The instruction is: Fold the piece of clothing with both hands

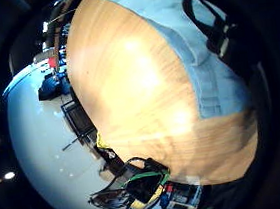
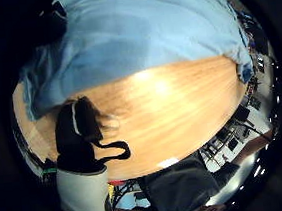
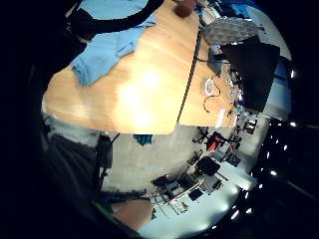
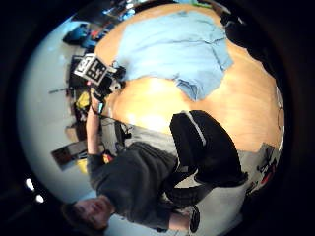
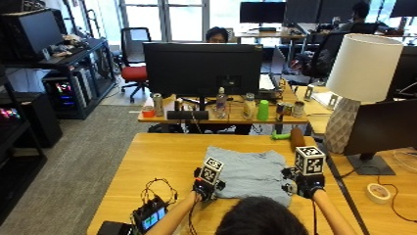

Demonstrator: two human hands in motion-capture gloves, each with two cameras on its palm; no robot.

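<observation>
Blue shirt [image 5: 251,172] lies flat on my wooden table [image 5: 163,161], long axis running away from me, left hand [image 5: 206,188] and right hand [image 5: 306,185] flanking its near corners equally; right thumb view shows shirt [image 4: 172,49] beyond a gloved finger [image 4: 206,147], grip unreadable; cable box [image 5: 149,215] stays clear.

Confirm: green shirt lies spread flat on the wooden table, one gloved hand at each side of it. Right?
Not quite: the shirt is light blue, not green, as the outside view shows. The rest holds: it lies spread on the wooden table, with the left hand at one side and the right hand at the other.
</observation>
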